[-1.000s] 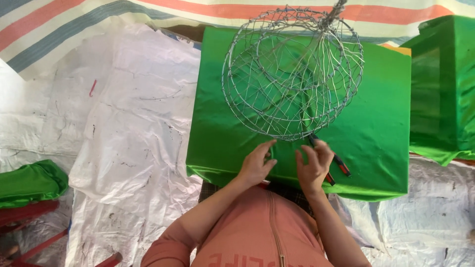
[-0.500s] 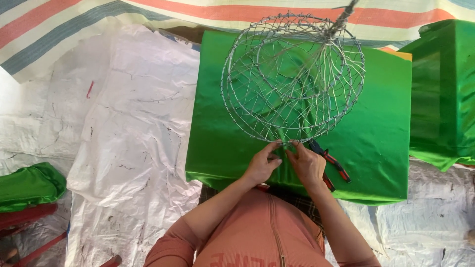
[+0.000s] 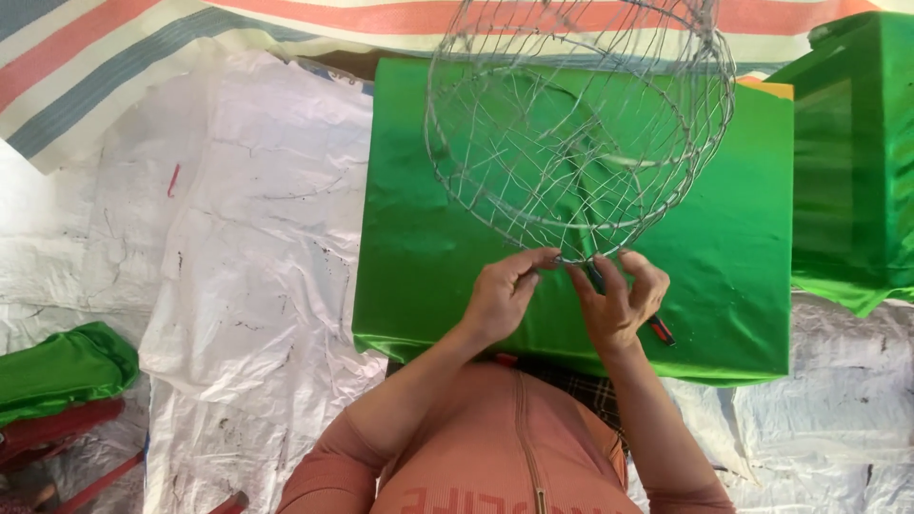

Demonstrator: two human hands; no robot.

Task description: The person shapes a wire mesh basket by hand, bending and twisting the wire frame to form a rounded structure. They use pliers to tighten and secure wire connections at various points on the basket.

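**Two hands at the rim of a wire basket**

The left hand (image 3: 502, 295) pinches the lower rim of a round wire basket (image 3: 581, 124) held over a green-covered box (image 3: 428, 247). The right hand (image 3: 619, 300), touching the same rim, grips a red-handled tool (image 3: 660, 329). White sheeting (image 3: 248, 257) lies alongside.

No packages, labels, signs, screens.

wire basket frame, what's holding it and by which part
Both hands grip the wire basket frame at its near rim: left hand and right hand pinch the wire there. The right hand also holds a red-handled tool.
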